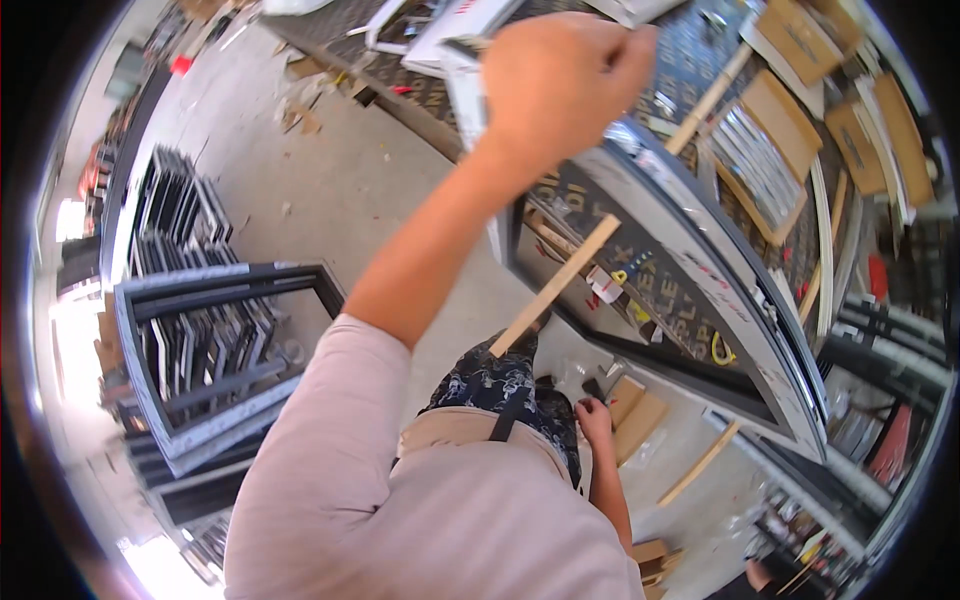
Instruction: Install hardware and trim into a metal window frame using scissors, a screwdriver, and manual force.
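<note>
1. L hand (560, 75): bare, raised at top ctr, arm stretched fwd. Fingers curled in; underside hidden, so can't tell if it's gripping the frame or just over it.
2. Large rectangular window-type frame, pale grey w/ dark inner edges (735, 310): directly under L hand, tilted, extending down & to the R of it.
3. R hand (595, 410): hangs low by the hip, well below L hand, fingers loosely bent; can't tell if it holds anything.
4. Flat pale wooden strip (555, 287): below L hand, slanting across part of the frame's opening as seen from above.
5. Workbench w/ dark, pale-lettered board top (345, 40): beyond L hand & to both sides; its lettering also shows thru the frame's opening.
6. Open brown cardboard box w/ silvery strips (765, 150): on the bench, R of L hand.
7. Second rectangular frame, dark w/ blue-grey outer faces (215, 425): far L of & lower than L hand, near a row of dark angular frames (180, 200).
8. Grey concrete floor (290, 180): L of L hand, scattered w/ scraps.
</note>
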### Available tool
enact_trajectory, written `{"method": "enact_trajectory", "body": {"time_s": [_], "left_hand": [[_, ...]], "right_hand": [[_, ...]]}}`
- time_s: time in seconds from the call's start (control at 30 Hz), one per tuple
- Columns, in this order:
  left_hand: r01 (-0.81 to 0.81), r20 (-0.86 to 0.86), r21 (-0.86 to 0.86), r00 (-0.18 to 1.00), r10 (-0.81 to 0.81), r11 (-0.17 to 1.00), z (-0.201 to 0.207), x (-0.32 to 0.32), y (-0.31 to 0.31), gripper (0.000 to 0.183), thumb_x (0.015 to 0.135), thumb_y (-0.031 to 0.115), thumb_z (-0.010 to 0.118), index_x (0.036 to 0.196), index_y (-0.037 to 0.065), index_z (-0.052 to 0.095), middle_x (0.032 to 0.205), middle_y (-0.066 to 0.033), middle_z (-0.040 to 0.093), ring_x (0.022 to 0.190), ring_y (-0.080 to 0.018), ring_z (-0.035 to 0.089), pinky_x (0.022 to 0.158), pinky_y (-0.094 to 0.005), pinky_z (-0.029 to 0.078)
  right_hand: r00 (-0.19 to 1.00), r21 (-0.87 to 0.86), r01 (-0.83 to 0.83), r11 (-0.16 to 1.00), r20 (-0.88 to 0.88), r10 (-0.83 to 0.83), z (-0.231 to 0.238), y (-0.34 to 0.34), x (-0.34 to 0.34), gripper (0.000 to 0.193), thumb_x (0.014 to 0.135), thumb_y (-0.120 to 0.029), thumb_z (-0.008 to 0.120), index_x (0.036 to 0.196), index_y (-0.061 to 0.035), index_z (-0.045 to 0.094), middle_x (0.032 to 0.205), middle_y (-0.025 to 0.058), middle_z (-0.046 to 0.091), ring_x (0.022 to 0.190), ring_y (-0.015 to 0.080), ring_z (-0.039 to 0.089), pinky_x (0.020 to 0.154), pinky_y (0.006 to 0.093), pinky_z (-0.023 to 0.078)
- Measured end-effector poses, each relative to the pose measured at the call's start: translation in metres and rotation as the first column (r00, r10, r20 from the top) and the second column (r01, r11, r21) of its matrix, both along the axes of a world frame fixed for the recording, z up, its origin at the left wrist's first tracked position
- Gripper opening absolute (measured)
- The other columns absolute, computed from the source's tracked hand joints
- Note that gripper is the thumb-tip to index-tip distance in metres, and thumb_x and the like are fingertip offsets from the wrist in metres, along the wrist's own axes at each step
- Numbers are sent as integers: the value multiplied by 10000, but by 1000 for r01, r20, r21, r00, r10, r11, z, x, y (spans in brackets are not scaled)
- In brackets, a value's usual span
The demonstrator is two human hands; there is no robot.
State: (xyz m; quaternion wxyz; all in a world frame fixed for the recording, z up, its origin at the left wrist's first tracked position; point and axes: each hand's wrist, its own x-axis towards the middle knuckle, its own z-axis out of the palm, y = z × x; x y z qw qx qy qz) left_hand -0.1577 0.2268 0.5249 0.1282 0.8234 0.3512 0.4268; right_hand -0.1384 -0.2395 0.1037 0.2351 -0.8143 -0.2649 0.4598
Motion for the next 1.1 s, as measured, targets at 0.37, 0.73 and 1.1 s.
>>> {"method": "enact_trajectory", "body": {"time_s": [0.37, 0.73, 1.1], "left_hand": [[102, -164, -442, 968, -192, 891, -171, -131, -228, 254, 796, 206, 616, 994, 47, 601, 872, -100, 556, 822, -284, 579, 706, -430, 469], [-338, -497, -837, 798, -341, 430, -292, -272, -398, 293, 834, 306, 562, 901, 54, 696, 898, -165, 680, 862, -342, 660, 712, -454, 522], [-502, -492, -860, 863, 117, 89, -374, -446, -493, 334, 847, 293, 500, 987, 49, 681, 1020, -173, 666, 965, -359, 637, 798, -473, 511]], "right_hand": [[877, -108, 254, 961, -393, -276, -7, 6, 64, 205, 904, -139, 552, 1040, 14, 550, 812, 113, 653, 645, 190, 646, 534, 277, 516], [897, -304, -404, 863, -318, 307, -43, -93, 47, 156, 837, -144, 607, 901, -1, 615, 687, 69, 629, 517, 147, 573, 452, 286, 469], [892, -208, -443, 872, -196, 407, -15, 53, -63, 139, 857, -119, 567, 900, 12, 585, 701, 115, 632, 572, 203, 636, 474, 306, 514]]}}
